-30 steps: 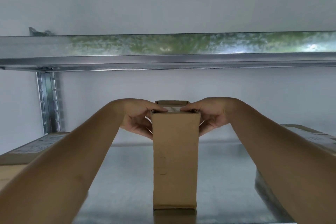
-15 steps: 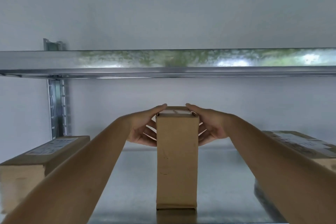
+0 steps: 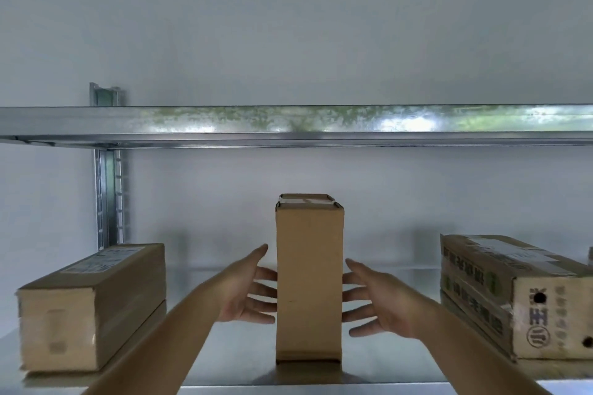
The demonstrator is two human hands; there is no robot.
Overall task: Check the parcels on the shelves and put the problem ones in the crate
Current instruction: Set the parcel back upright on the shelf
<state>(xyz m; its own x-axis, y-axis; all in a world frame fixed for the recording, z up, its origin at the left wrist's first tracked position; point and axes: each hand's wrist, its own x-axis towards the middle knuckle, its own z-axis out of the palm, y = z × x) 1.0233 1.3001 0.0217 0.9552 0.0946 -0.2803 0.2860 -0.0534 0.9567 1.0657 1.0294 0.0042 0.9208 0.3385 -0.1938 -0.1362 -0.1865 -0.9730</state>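
Upright parcel (image 3: 308,279) on shelf (image 3: 224,349), between left hand (image 3: 245,293) and right hand (image 3: 377,301), fingers spread wide, gripping nothing.

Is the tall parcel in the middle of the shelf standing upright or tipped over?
Upright. The middle parcel stands on its small end on the shelf, sides vertical, taped top flaps facing up.

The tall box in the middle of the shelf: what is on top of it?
Nothing stands on the tall box. Pale tape crosses its closed top flaps. The far part of the top is hidden from this low view.
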